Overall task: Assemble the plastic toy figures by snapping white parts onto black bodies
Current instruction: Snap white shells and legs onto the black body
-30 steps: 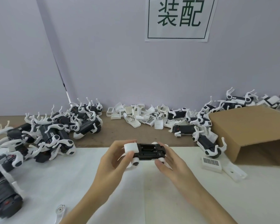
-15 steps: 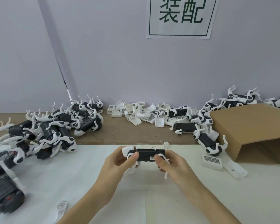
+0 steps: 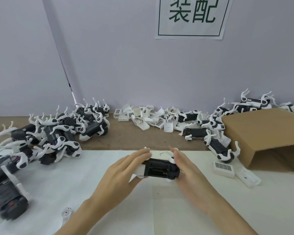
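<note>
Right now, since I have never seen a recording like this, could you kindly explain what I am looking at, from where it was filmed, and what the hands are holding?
There is no machine here: a person works with bare hands, filmed by a wide-angle camera worn on the head, looking forward and down.

The left hand and right hand hold one black toy body between them, above the white sheet on the table. White parts are already on its ends.

To the left lies a pile of black bodies with white legs. Along the wall sits a heap of loose white parts, with more figures to its right, beside an open cardboard box on its side. A white barcoded piece lies near the box. A paper sign hangs on the wall.
</note>
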Demonstrator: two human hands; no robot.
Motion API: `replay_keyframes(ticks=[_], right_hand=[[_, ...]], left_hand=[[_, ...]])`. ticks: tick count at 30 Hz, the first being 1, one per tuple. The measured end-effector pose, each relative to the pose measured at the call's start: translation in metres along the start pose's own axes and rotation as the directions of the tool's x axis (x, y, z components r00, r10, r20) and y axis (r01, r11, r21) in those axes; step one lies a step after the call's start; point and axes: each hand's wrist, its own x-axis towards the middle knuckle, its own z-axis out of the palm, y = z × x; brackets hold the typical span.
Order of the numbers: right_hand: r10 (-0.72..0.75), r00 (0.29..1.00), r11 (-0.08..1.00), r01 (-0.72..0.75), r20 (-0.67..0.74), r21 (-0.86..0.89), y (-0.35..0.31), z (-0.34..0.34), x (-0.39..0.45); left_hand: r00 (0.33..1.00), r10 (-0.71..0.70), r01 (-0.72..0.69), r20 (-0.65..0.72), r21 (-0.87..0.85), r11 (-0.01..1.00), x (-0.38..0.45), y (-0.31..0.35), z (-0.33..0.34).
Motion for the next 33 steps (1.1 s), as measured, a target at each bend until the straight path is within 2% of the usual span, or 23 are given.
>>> replay_keyframes(ticks=[3, 6, 8, 11, 13, 15, 16, 17, 19, 22, 25, 27, 28, 30, 31, 33], right_hand=[[0.099, 0.994, 0.995, -0.098, -0.044, 0.034, -0.003, 0.006, -0.002], [0.171, 0.985, 0.968, -0.175, 0.035, 0.179, -0.012, 0.004, -0.005], [0.139, 0.987, 0.960, -0.153, 0.075, 0.233, -0.014, 0.002, -0.004], [0.049, 0.996, 0.968, -0.065, 0.069, 0.241, -0.008, 0.000, -0.001], [-0.010, 0.998, 0.971, -0.006, 0.066, 0.238, -0.004, -0.001, -0.001], [-0.066, 0.996, 0.974, 0.050, 0.065, 0.223, -0.002, -0.001, -0.001], [-0.084, 0.994, 0.973, 0.069, 0.063, 0.220, -0.001, 0.000, -0.001], [-0.096, 0.993, 0.973, 0.078, 0.069, 0.219, 0.000, 0.000, -0.001], [-0.115, 0.989, 0.973, 0.092, 0.098, 0.211, 0.000, 0.000, -0.001], [-0.140, 0.984, 0.977, 0.119, 0.113, 0.175, 0.000, -0.002, -0.001], [-0.138, 0.987, 0.983, 0.126, 0.084, 0.132, 0.000, -0.003, 0.000], [-0.103, 0.995, 0.989, 0.102, 0.010, 0.105, 0.001, -0.001, 0.001], [-0.083, 0.996, 0.991, 0.087, -0.041, 0.097, 0.001, 0.000, 0.002], [-0.056, 0.989, 0.996, 0.066, -0.140, 0.065, 0.001, 0.001, 0.003], [-0.048, 0.984, 0.998, 0.053, -0.172, 0.025, 0.001, 0.000, 0.004], [-0.011, 0.980, 0.999, 0.001, -0.200, -0.050, -0.001, -0.002, 0.005]], left_hand=[[0.983, 0.177, -0.162, -0.059, 0.192, 0.968, 0.001, -0.002, 0.000], [0.973, 0.194, -0.169, -0.128, 0.181, 0.969, 0.001, -0.005, -0.003], [0.980, 0.109, -0.089, -0.169, 0.124, 0.988, 0.003, -0.002, -0.002], [0.958, -0.214, 0.196, -0.191, -0.112, 0.974, 0.009, 0.003, 0.002], [0.921, -0.388, 0.356, -0.016, -0.365, 0.860, 0.009, 0.003, 0.002], [0.838, -0.464, 0.529, 0.287, -0.638, 0.560, 0.008, 0.005, -0.004], [0.793, -0.489, 0.582, 0.364, -0.690, 0.431, 0.009, 0.007, -0.006], [0.767, -0.522, 0.600, 0.374, -0.706, 0.376, 0.010, 0.009, -0.008], [0.752, -0.588, 0.583, 0.298, -0.717, 0.382, 0.012, 0.014, -0.007], [0.762, -0.609, 0.534, 0.217, -0.743, 0.403, 0.014, 0.020, -0.006], [0.726, -0.651, 0.546, 0.220, -0.760, 0.353, 0.015, 0.019, -0.005], [0.706, -0.661, 0.557, 0.254, -0.775, 0.297, 0.013, 0.018, -0.001], [0.723, -0.639, 0.552, 0.262, -0.776, 0.306, 0.013, 0.018, 0.001], [0.802, -0.548, 0.518, 0.238, -0.735, 0.439, 0.009, 0.018, 0.004], [0.848, -0.487, 0.487, 0.210, -0.671, 0.559, 0.007, 0.017, 0.005], [0.930, -0.341, 0.366, 0.136, -0.407, 0.837, 0.004, 0.016, 0.009]])
